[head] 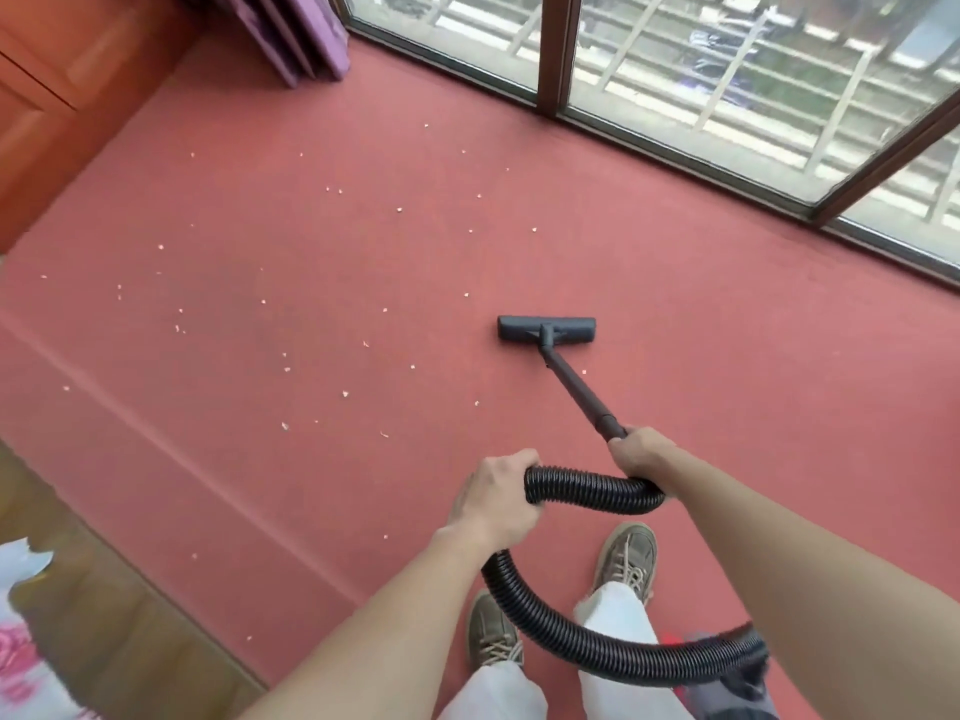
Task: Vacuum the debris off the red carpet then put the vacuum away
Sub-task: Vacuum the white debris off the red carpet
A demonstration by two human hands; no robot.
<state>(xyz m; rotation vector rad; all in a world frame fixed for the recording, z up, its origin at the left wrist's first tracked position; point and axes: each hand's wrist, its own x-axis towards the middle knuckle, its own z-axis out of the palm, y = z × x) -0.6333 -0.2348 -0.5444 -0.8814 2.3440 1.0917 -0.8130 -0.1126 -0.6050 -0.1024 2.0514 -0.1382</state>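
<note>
Head view: right hand (641, 454) grips the wand (576, 387) at its top; left hand (498, 498) is curled round the hose (592, 491) just beside it. Nozzle (546, 330) sits flat on the carpet (311, 252), well ahead of both hands. Debris (285, 426) lies mostly left of the nozzle. I'd sweep left in overlapping strokes, nozzle flat, left hand feeding hose slack.
</note>
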